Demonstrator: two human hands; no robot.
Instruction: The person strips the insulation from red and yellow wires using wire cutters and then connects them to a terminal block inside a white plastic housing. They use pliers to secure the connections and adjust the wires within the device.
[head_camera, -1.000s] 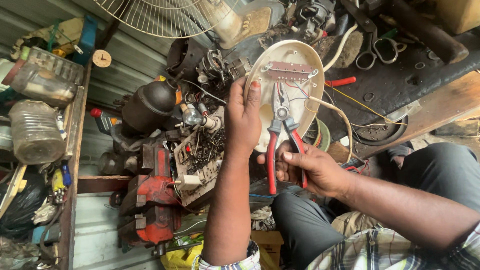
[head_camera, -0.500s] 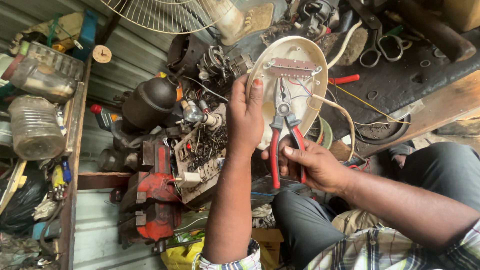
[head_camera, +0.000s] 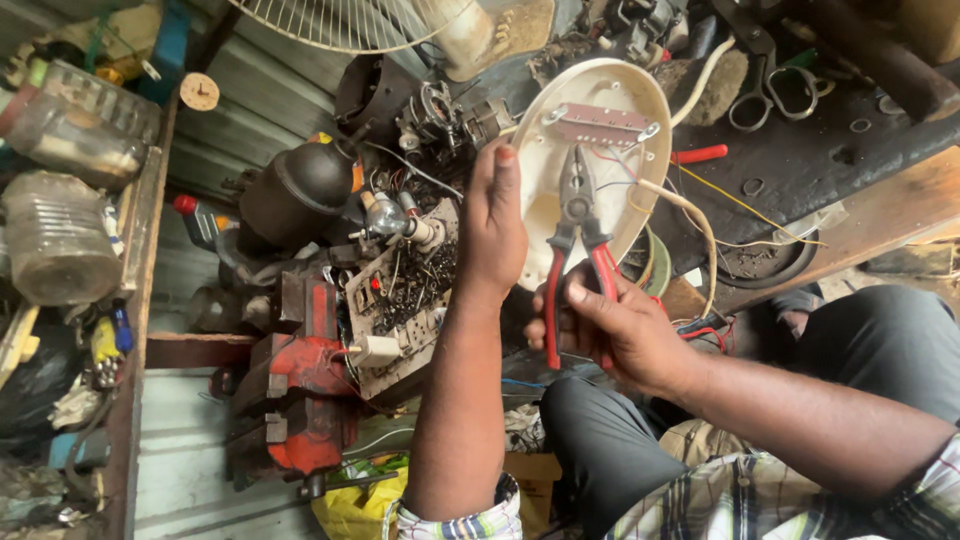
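Pliers (head_camera: 577, 235) with red handles sit at the centre of the view, gripped by the right hand (head_camera: 615, 325), whose fingers wrap both handles from the 5 o'clock side; the steel nose points toward 12 o'clock and lies over the inside of a cream oval housing (head_camera: 545, 150). The handles stand slightly apart, so the nose appears only partly closed, which suits picking at small parts rather than cutting. The left hand (head_camera: 492, 225) grasps the housing by its edge at 9 o'clock, thumb up along the rim, tilting the open face toward the camera so that the interior is exposed to the tool. A brown terminal strip (head_camera: 600, 123) crosses the housing at 12 o'clock, just beyond the nose, with thin red and blue wires running from it. A thick cream cable (head_camera: 690, 215) and a yellow wire (head_camera: 745, 205) leave the housing toward 3 o'clock. Behind the left forearm lies a circuit board (head_camera: 400, 300); a red vice (head_camera: 300, 390) stands at 8 o'clock, a dark motor body (head_camera: 300, 190) at 10 o'clock, a fan guard (head_camera: 340, 22) at 12 o'clock, and scissors (head_camera: 775, 85) on the desk (head_camera: 850, 160) at 2 o'clock.
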